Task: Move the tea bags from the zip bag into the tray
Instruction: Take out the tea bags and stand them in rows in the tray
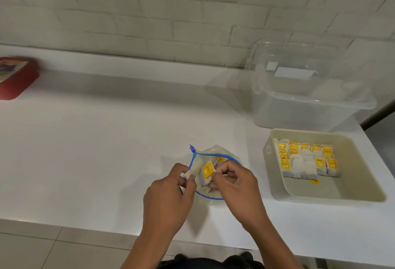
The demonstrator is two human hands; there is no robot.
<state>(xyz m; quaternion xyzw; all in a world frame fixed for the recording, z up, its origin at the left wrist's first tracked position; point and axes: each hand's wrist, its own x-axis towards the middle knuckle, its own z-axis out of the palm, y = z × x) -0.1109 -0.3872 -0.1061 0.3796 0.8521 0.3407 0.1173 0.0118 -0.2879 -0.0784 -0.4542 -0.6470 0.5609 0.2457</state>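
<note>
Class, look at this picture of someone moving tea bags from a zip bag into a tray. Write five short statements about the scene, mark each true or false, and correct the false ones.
1. The tray already holds rows of tea bags. True.
2. The zip bag is sealed shut. False: its blue-edged mouth is open, with both hands at it.
3. The tray sits to the left of the zip bag. False: it is on the right.
4. The left hand and right hand are both at the bag's mouth, fingers on tea bags. True.
5. The clear plastic container stands nearer the person than the tray. False: it stands behind the tray, near the wall.
</note>
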